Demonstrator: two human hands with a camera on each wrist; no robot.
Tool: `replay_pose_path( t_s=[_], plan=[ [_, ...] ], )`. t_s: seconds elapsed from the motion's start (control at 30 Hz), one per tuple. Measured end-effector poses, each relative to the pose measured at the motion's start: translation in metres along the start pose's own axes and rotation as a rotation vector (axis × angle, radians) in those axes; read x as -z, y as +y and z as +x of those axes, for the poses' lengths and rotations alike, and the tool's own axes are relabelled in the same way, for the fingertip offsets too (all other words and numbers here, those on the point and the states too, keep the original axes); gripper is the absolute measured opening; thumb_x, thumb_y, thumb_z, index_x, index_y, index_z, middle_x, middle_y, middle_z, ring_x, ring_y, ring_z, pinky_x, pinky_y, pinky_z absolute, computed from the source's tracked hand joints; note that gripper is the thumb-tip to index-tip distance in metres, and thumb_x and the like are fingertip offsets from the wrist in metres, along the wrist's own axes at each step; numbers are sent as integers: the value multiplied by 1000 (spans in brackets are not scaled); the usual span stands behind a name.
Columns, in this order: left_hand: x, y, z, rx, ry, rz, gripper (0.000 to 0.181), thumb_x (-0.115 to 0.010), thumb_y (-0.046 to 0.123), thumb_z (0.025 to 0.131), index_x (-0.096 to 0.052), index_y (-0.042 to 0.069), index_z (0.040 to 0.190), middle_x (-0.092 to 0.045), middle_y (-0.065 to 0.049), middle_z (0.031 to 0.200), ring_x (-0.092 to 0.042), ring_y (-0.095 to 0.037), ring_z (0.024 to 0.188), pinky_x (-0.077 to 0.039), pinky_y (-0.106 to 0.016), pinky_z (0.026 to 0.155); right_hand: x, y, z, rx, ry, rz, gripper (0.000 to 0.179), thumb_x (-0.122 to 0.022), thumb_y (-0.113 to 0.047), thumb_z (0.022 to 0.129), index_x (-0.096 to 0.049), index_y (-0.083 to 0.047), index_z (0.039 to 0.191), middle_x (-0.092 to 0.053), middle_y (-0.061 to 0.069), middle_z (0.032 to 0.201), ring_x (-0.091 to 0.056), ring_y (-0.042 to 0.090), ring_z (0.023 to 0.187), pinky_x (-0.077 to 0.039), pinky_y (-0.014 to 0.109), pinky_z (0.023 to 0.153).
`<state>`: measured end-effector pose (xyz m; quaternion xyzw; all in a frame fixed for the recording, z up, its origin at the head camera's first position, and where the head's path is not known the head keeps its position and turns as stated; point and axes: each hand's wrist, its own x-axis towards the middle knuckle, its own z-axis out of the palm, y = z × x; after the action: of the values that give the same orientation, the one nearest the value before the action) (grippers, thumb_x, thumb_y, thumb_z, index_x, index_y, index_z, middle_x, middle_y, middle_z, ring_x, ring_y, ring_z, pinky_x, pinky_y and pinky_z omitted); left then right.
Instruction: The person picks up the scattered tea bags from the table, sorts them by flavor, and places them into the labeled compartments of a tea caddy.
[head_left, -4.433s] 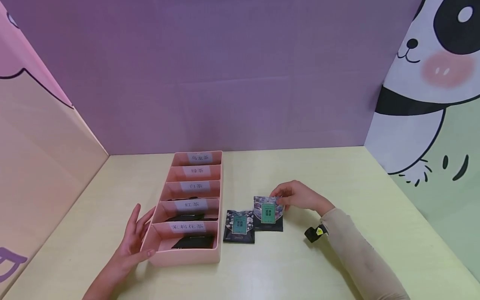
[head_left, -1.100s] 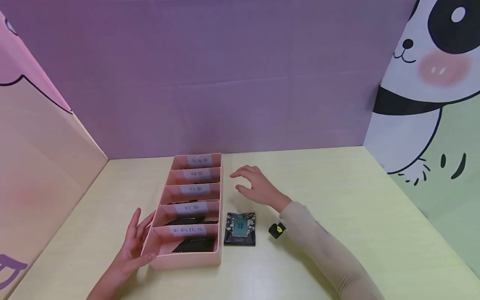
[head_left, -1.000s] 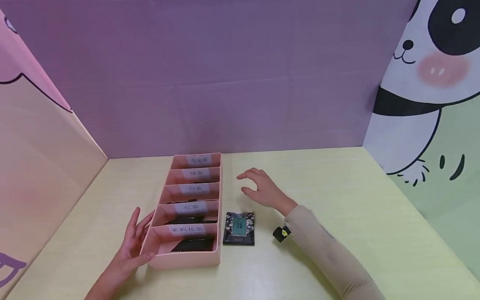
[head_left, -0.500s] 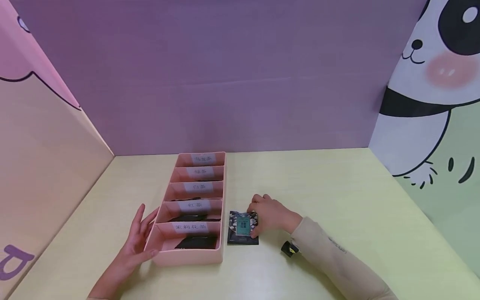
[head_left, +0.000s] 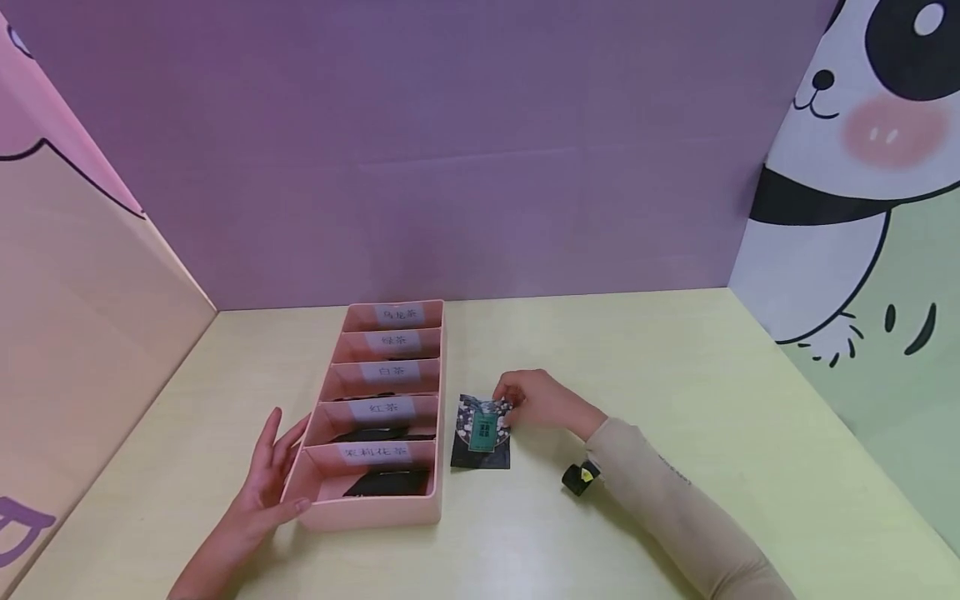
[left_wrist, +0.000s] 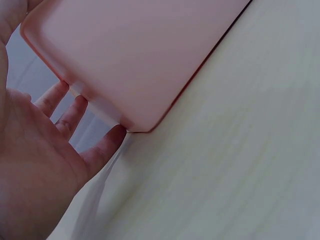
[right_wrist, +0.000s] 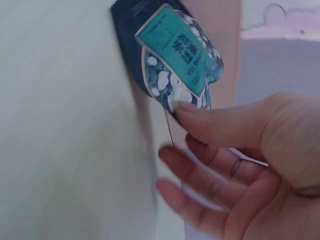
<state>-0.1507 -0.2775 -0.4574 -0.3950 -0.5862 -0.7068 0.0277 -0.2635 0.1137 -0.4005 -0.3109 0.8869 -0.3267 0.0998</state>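
My right hand (head_left: 545, 402) pinches a dark tea sachet (head_left: 482, 437) by its upper right corner, just right of the box. In the right wrist view, the thumb lies over the edge of the sachet (right_wrist: 177, 52), whose teal label reads partly "TEA"; the other fingers are spread below. My left hand (head_left: 264, 483) rests against the near left corner of a long pink compartment box (head_left: 375, 515), thumb at the front, fingers along the side. In the left wrist view, those fingertips (left_wrist: 117, 132) touch the box wall (left_wrist: 135, 55), fingers nearly straight.
The box has several compartments in a row with Chinese labels. A black sachet (head_left: 388, 482) lies in the nearest compartment, another (head_left: 371, 434) in the one behind. A purple wall (head_left: 472, 167) rises behind the pale table (head_left: 637, 350), with printed panels at both sides.
The patterned purple sachet has left the table top. My right hand came from beside the far compartments, took hold of the remaining sachet and shifted it slightly away. The left hand stays put.
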Motion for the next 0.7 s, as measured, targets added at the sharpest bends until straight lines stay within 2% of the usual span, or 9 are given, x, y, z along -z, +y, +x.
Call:
replay_pose_path(
  t_s=[0.13, 0.23, 0.43, 0.57, 0.7],
  plan=[
    [0, 3, -1, 35, 28, 27, 105, -48, -26, 84, 10, 18, 159, -23, 2, 162, -29, -7, 143, -36, -17, 105, 12, 4, 2, -38, 69, 133, 17, -69, 4, 89, -72, 0, 105, -70, 6, 98, -67, 14, 79, -53, 28, 73],
    [0, 5, -1, 47, 34, 38, 106, -48, -27, 83, 10, 18, 159, -23, 3, 162, -29, -6, 143, -36, -17, 105, 19, 4, 2, -60, 130, 184, 19, -65, 6, 91, -73, 2, 107, -69, 9, 100, -70, 16, 74, -57, 30, 71],
    [-1, 4, 0, 30, 21, 21, 105, -49, -25, 85, 9, 19, 160, -23, 2, 162, -29, -7, 143, -36, -18, 105, 26, 3, 0, -29, 232, 171, 18, -64, 7, 91, -73, 5, 107, -68, 11, 94, -68, 17, 61, -58, 35, 63],
    [-1, 1, 0, 2, -11, 5, 103, -50, -24, 87, 10, 19, 160, -22, 0, 163, -29, -9, 143, -36, -19, 106, 27, 3, -2, -17, 269, 177, 18, -64, 8, 91, -74, 5, 106, -68, 10, 92, -68, 16, 60, -59, 39, 63],
    [0, 1, 0, 10, 2, 16, 105, -49, -26, 85, 10, 18, 159, -23, 1, 163, -30, -8, 143, -36, -19, 106, 31, -3, -3, -5, 291, 223, 18, -64, 8, 91, -73, 7, 106, -65, 11, 89, -69, 18, 62, -59, 38, 64]
  ],
)
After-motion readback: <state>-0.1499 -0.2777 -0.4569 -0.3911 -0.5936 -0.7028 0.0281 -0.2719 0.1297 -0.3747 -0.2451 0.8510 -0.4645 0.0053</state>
